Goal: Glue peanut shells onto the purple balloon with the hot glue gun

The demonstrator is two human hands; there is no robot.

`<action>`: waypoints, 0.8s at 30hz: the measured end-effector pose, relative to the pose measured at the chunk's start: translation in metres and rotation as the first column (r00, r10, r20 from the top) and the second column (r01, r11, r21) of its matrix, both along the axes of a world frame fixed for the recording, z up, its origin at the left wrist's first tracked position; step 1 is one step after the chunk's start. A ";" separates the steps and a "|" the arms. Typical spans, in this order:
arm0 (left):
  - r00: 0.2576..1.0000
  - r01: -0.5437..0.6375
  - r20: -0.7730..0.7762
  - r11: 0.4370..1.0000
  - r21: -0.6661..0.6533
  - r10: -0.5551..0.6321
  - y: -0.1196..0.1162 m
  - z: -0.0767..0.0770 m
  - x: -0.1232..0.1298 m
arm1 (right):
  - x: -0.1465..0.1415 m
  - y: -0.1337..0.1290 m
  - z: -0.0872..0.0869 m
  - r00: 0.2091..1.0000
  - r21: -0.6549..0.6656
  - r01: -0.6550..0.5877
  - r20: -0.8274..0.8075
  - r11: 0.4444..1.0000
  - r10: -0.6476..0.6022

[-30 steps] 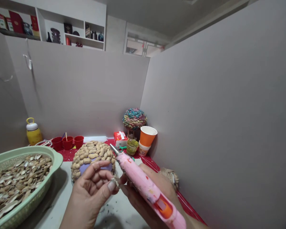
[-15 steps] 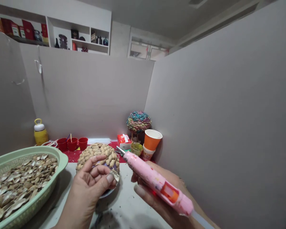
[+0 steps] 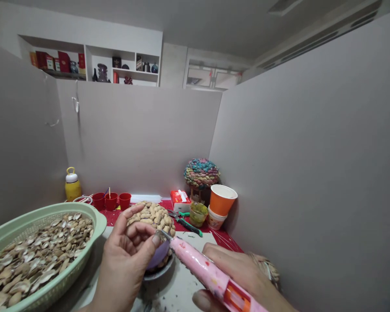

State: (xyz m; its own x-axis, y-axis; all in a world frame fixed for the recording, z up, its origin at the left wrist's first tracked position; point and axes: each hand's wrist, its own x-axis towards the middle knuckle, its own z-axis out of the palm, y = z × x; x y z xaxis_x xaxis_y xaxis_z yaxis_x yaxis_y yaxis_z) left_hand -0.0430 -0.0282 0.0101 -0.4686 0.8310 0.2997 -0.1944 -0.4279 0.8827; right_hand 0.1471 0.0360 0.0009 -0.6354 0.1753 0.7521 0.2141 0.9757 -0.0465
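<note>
A small shell piece is pinched between the thumb and fingers of my left hand (image 3: 130, 249), largely hidden by the fingertips. My right hand (image 3: 243, 277) is wrapped round a pink glue gun (image 3: 201, 266), whose metal nozzle meets the left fingertips. Behind my left hand, a dome covered in peanut shells (image 3: 156, 215) rests in a bowl (image 3: 162, 273), with a bare purple patch on its near side. At the left, a green basket (image 3: 99, 219) holds many loose shell halves (image 3: 35, 260).
Along the back stand a yellow bottle (image 3: 73, 186), red cups (image 3: 125, 200), a tissue pack (image 3: 180, 200), pliers (image 3: 190, 226), a yellow-green cup (image 3: 198, 214), stacked paper cups (image 3: 221, 201) and a colourful domed piece (image 3: 201, 173). Grey partitions (image 3: 143, 130) enclose the table.
The glue gun's nozzle has come down to the shell piece at my left fingertips. The view has shifted, showing the pliers and a woven object at the right.
</note>
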 end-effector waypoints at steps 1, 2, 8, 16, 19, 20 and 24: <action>1.000 -0.011 -0.015 1.000 0.007 0.012 0.000 0.000 0.000 | -0.001 0.000 0.000 1.000 0.010 0.010 -0.004 1.000 -0.010; 0.999 -0.022 -0.029 1.000 0.014 0.022 0.000 -0.001 0.000 | -0.002 0.000 0.000 1.000 0.014 0.028 -0.002 1.000 -0.028; 0.996 -0.040 -0.075 0.999 0.027 0.042 -0.001 -0.003 -0.001 | -0.001 -0.002 0.002 0.999 0.008 0.054 0.006 0.998 -0.054; 0.998 -0.049 -0.036 0.999 0.020 0.050 0.001 -0.002 -0.001 | 0.002 -0.003 0.005 0.993 0.040 0.078 0.090 0.996 -0.081; 0.999 -0.041 -0.024 0.999 0.011 0.042 0.000 -0.001 0.000 | 0.001 -0.003 0.003 0.993 0.056 0.075 0.092 0.996 -0.080; 0.999 -0.037 -0.021 0.999 0.006 0.037 -0.001 -0.001 0.000 | 0.001 -0.003 0.002 0.992 0.058 0.077 0.092 0.995 -0.082; 0.999 -0.039 -0.014 0.999 0.011 0.039 -0.002 0.001 -0.001 | 0.001 -0.003 0.001 0.990 0.052 0.091 0.105 0.994 -0.096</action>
State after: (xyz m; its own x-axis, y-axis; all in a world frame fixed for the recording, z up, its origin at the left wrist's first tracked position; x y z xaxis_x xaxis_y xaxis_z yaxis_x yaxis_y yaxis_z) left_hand -0.0439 -0.0306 0.0108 -0.4965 0.8089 0.3150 -0.1646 -0.4440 0.8807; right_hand 0.1483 0.0334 0.0018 -0.6955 0.2037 0.6890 0.3058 0.9517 0.0272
